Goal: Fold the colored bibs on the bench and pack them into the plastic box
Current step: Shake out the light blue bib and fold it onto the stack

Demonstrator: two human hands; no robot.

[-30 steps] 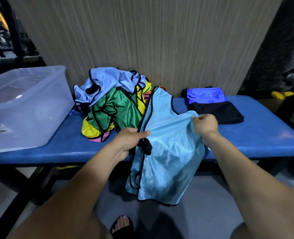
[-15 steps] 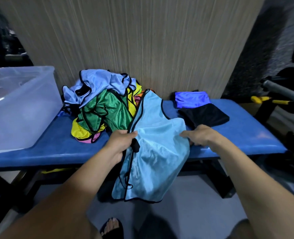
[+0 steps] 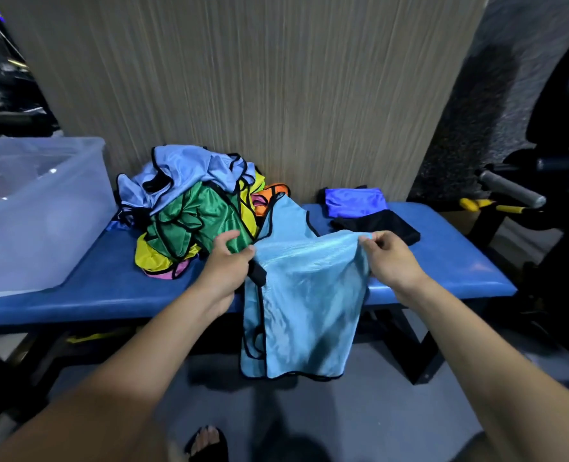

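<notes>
Over the bench's point(image 3: 443, 255) front edge, the left hand point(image 3: 224, 268) and right hand point(image 3: 389, 258) now pinch the light-blue bib point(image 3: 306, 295) taut and higher than a second ago, likely squaring it for folding.

Light-blue bib point(image 3: 304, 295) in both hands' grip, over bench point(image 3: 109, 288)
</notes>
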